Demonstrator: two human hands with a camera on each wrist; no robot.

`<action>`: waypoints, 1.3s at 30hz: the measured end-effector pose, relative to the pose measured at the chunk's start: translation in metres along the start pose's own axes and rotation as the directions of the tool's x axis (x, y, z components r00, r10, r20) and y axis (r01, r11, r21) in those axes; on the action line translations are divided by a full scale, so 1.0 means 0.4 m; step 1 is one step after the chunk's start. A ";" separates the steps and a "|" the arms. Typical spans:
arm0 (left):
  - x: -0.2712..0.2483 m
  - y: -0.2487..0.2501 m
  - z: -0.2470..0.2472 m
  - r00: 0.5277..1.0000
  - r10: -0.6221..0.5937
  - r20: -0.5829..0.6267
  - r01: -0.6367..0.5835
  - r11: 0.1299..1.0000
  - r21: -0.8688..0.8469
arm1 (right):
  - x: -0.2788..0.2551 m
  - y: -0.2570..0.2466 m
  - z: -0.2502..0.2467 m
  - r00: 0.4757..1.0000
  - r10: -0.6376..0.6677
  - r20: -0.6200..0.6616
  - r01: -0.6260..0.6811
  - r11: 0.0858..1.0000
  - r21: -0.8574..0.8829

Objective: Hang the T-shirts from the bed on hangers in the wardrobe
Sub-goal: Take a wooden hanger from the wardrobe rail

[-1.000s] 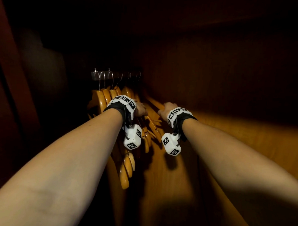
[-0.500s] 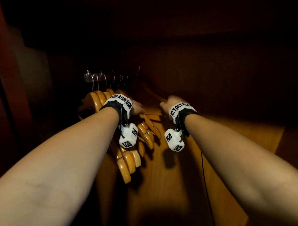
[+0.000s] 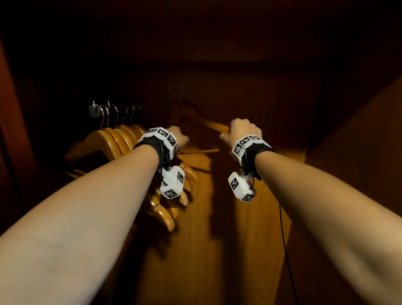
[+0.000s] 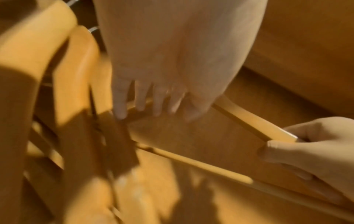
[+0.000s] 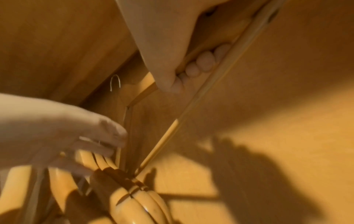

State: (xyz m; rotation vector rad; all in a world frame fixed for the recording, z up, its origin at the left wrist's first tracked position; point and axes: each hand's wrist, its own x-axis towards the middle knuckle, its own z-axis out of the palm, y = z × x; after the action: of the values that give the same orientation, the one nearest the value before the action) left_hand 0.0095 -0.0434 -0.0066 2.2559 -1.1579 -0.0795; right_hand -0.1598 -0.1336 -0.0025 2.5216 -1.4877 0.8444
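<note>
While the right hand (image 3: pixel 240 131) grips it, the hanger (image 3: pixel 210 124) reaches the left hand (image 3: pixel 179 136).

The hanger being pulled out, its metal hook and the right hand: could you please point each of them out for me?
hanger (image 4: pixel 254 123): left wrist view, on its wooden shoulder arm.
metal hook (image 5: pixel 115 82): right wrist view, on the curved wire.
right hand (image 3: pixel 243 128): head view, on the back of the hand.

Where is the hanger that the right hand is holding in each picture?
Head: the held hanger sits upper middle, under the right hand.
Left wrist: held hanger at right, running to the right hand.
Right wrist: held hanger crosses top right to bottom centre.
Shared landmark: the bunch of hangers on the rail.
</note>
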 end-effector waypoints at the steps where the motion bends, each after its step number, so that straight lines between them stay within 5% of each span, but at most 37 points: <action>1: -0.013 0.008 -0.003 0.999 0.000 -0.033 -0.001 1.000 -0.022 | -0.022 0.007 -0.010 1.000 0.000 -0.017 0.000 1.000 -0.008; 7: -0.112 0.066 0.019 0.992 0.014 -0.127 -0.053 0.950 -0.308 | -0.184 0.067 -0.064 0.989 0.058 -0.135 -0.073 0.991 -0.110; 15: -0.237 0.139 0.053 0.971 0.185 -0.154 -0.235 0.867 -0.439 | -0.365 0.139 -0.170 0.978 0.110 -0.179 -0.149 0.964 -0.221; 21: -0.338 0.184 0.060 0.969 0.235 -0.075 -0.235 0.786 -0.572 | -0.507 0.173 -0.245 0.976 0.141 -0.166 -0.189 0.929 -0.319; 27: -0.437 0.195 0.067 0.971 0.206 -0.125 -0.237 0.732 -0.639 | -0.607 0.181 -0.308 0.969 0.215 -0.119 -0.242 0.917 -0.316; 39: -0.828 0.153 0.078 0.950 0.311 -0.007 -0.215 0.643 -0.735 | -0.993 0.185 -0.445 0.928 0.359 -0.099 -0.371 0.872 -0.319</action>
State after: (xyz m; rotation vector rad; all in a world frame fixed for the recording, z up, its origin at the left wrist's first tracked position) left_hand -0.2493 0.1652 -0.0688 1.3636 -1.2217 -0.4844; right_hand -0.4422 0.1998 -0.0668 2.0047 -1.9440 0.6059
